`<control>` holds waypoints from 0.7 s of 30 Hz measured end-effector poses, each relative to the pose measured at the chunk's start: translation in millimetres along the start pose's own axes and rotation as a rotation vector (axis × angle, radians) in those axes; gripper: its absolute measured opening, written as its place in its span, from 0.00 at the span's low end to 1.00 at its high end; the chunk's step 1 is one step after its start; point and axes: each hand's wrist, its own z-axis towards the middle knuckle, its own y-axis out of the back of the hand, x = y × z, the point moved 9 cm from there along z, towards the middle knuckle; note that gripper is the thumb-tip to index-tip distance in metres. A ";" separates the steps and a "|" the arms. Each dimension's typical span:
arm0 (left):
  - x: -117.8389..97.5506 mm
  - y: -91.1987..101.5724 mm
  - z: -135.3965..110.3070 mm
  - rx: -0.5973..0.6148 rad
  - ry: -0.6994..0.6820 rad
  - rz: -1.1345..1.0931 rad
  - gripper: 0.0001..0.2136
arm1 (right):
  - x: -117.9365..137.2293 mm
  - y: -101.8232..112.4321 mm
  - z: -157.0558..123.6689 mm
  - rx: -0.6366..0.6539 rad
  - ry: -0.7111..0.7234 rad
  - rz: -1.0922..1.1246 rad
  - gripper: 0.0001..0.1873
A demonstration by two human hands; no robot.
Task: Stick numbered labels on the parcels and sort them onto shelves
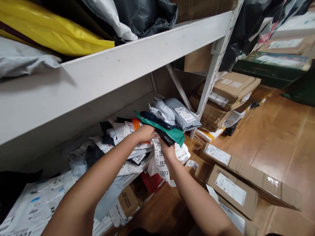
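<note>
My left hand (144,133) reaches over a pile of mailing bags on the lower shelf. Its fingers are bent in at the parcel edge, and their tips are hidden. Close beside it, my right hand (169,151) is closed at the top of a hanging strip of number labels (161,163), whose lowest visible number is 1023. Just above the fingers lie a black mailing bag (167,137) and a green mailing bag (177,134). Behind them are a crinkled white bag (163,111) and a grey mailing bag (182,113) with a white shipping label.
A white shelf beam (118,68) crosses above my arms, with a yellow bag (59,28) on the shelf over it. An upright post (210,78) stands to the right. Cardboard boxes (232,186) lie on the wooden floor; more boxes (233,86) are stacked behind.
</note>
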 end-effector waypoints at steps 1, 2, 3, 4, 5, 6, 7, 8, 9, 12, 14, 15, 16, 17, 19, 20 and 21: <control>-0.3 -0.8 0.2 -0.011 0.000 0.010 0.15 | 0.4 -0.1 -1.1 -0.009 0.000 0.018 0.29; -0.7 -2.0 0.5 -0.019 -0.002 0.023 0.15 | -0.3 -0.2 -2.0 -0.013 -0.010 0.026 0.29; -0.9 -3.5 0.8 -0.021 -0.003 0.036 0.16 | -2.3 -0.5 -2.7 -0.010 -0.029 0.024 0.30; -0.9 -5.4 1.1 -0.020 -0.002 0.048 0.16 | -5.5 -1.1 -3.2 -0.002 -0.058 0.018 0.30; -0.8 -7.4 1.4 -0.017 -0.001 0.059 0.17 | -9.5 -2.0 -3.5 0.011 -0.093 0.013 0.30; -0.7 -9.2 1.7 -0.014 0.002 0.068 0.17 | -13.3 -2.6 -3.6 0.020 -0.126 0.012 0.31; -0.4 -10.6 1.9 -0.014 0.009 0.077 0.18 | -16.2 -2.7 -3.6 0.023 -0.149 0.018 0.31; 0.0 -11.4 2.0 -0.017 0.017 0.084 0.18 | -17.2 -2.7 -3.4 0.024 -0.158 0.027 0.31; 0.4 -12.1 2.0 -0.020 0.026 0.089 0.18 | -16.4 -1.8 -3.1 0.016 -0.151 0.039 0.31; -0.5 -13.5 1.4 -0.022 0.040 0.106 0.18 | -11.1 2.8 -5.2 -0.019 -0.140 0.070 0.32; -2.6 -14.0 0.5 -0.018 0.037 0.114 0.18 | -14.7 2.5 -10.8 0.001 -0.228 0.103 0.32; -3.8 -14.2 0.0 -0.016 0.034 0.117 0.19 | -18.7 1.3 -15.0 0.021 -0.295 0.126 0.32; -4.8 -14.2 -0.6 -0.015 0.032 0.120 0.19 | -22.5 -0.2 -19.6 0.043 -0.354 0.145 0.32; -5.6 -14.0 -1.1 -0.015 0.034 0.124 0.19 | -25.6 -0.4 -24.0 0.051 -0.397 0.153 0.31; -6.7 -13.4 -2.4 -0.017 0.041 0.131 0.19 | -30.0 4.6 -31.2 0.008 -0.429 0.133 0.28; -7.1 -13.0 -2.9 -0.018 0.046 0.134 0.19 | -30.0 7.0 -33.8 -0.006 -0.412 0.104 0.27; -7.4 -12.6 -3.5 -0.021 0.051 0.136 0.18 | -28.5 7.5 -36.0 0.002 -0.376 0.073 0.26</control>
